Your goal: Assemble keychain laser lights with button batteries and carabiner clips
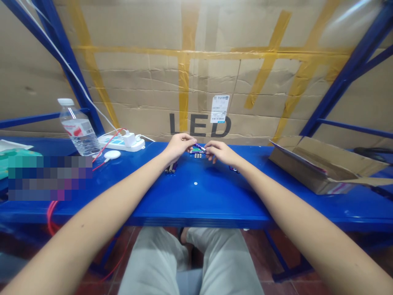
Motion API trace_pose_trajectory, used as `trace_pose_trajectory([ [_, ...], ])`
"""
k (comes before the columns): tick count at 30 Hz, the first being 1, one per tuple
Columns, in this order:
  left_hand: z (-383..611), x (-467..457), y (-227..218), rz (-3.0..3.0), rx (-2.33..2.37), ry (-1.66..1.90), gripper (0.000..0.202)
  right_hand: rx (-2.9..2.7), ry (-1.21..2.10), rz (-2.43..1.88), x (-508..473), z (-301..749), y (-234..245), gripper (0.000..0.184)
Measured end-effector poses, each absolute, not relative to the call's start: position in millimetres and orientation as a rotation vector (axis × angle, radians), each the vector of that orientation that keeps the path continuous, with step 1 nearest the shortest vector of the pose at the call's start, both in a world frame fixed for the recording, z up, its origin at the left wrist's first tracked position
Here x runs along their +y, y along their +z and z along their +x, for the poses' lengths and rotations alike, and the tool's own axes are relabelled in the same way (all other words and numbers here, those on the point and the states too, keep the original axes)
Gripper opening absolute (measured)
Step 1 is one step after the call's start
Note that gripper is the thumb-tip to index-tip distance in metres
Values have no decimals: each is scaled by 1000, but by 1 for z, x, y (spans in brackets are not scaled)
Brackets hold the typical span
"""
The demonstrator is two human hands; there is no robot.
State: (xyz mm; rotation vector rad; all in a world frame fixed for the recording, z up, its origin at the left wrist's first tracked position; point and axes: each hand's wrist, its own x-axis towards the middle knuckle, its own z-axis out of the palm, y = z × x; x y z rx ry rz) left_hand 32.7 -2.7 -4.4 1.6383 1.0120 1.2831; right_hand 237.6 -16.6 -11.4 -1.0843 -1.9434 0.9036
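My left hand (179, 147) pinches one end of a slim dark purple tube (200, 146) above the far middle of the blue table. The fingers of my right hand (222, 153) are closed on the tube's other end. Just below the tube lie several small shiny round pieces (198, 155), with a flat green-and-white item (195, 150) behind them. Beside my left wrist is a group of dark tubes with silvery ends (170, 169), partly covered by the arm. Another small dark piece (235, 169) shows by my right wrist, mostly hidden.
On the blue table (196, 205) is a small white disc (195, 183). An open cardboard box (319, 176) stands right. At left are a water bottle (80, 131), a white power strip (115, 142), a white oval device (112, 155) and a red cable (52, 217). Cardboard (147, 90) backs the table.
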Motion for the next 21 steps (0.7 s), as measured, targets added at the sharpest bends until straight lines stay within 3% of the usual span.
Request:
trace_pose_trajectory([
  [8,39,-7,-8,1789,885,1342,35,-1974,1062,-860,-24,224,-14,22],
  [12,38,-8,-4,1582,710,1322,58,-1902,1159,-820,-27,221,-16,22],
  [16,31,-9,1,1324,532,1229,76,-2021,1000,-904,-30,223,-11,21],
  [21,25,-5,-1,1237,546,1210,80,-2120,849,-1021,-36,224,-2,24],
])
